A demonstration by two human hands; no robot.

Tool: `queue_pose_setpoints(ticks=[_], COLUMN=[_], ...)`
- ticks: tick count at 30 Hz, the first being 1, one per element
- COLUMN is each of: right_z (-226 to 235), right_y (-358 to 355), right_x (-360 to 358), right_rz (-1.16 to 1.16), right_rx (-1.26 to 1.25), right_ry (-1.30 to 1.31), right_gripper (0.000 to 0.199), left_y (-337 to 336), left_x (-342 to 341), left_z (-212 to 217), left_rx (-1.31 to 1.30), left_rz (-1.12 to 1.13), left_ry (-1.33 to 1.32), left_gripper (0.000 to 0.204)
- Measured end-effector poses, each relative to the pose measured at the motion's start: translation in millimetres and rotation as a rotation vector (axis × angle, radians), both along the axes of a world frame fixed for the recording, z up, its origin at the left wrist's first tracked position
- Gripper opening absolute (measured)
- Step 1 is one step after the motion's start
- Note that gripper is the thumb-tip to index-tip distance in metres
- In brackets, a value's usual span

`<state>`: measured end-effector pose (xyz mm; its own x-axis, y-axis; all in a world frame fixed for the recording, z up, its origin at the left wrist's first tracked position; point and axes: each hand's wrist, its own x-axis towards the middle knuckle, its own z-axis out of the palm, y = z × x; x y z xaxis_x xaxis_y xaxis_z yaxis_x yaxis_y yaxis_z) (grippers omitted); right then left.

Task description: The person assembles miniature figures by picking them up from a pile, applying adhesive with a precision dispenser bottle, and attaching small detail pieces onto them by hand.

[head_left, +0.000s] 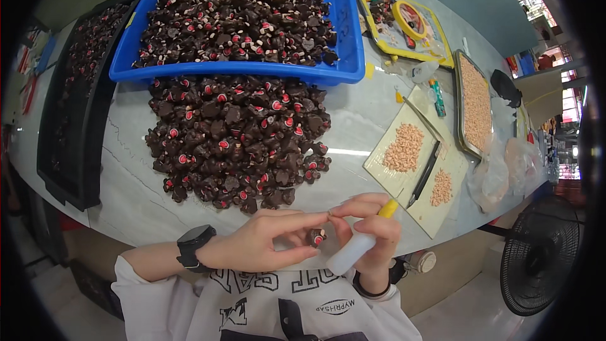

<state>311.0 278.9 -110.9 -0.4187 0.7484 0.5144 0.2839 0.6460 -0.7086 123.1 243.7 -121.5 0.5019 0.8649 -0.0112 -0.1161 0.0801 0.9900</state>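
Note:
My left hand (265, 240) is closed around a small dark brown figurine (317, 237) with a red and white spot, held between thumb and fingers. A white squeeze bottle (352, 254) with a yellow tip slants through my right hand (377, 230). That hand's thumb and index fingertip meet at the tip of my left index finger; anything tiny between them is too small to make out. Just beyond my hands, a heap of similar dark figurines (237, 136) covers the table. Many more fill a blue tub (355, 66) behind the heap.
At right, a pale board (379, 158) bears two piles of tiny peach pieces (404, 147) and black tweezers (424, 173). Beyond it are a tray (463, 104) of peach pieces and a yellow-rimmed tray (410, 55). A black crate (91, 170) stands left, a fan (540, 256) lower right.

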Motion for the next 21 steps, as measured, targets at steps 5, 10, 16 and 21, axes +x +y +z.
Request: queue_pose_setpoints(ticks=[5,10,16,21], right_z=[-9,-12,-17,-18], right_y=[-1,-1,-4,-3], right_x=[-8,-14,-12,-15], right_rz=[-0.005,-0.037,-0.046,-0.019], right_rx=[-0.036,-0.095,-0.146,-0.045], right_ry=[0.111,0.165,0.254,0.14], right_gripper=[0.037,0.042,0.047,0.047], left_y=[0,3,7,3], left_x=[-2,-5,-8,-5], left_z=[-2,-1,3,-6], left_rx=[-0.015,0.013,-0.467,-0.512], left_rz=[0.047,0.064,-0.086,-0.109], left_ry=[-0.015,0.008,-0.263,-0.36], left_gripper=[0.043,0.044,0.053,0.054])
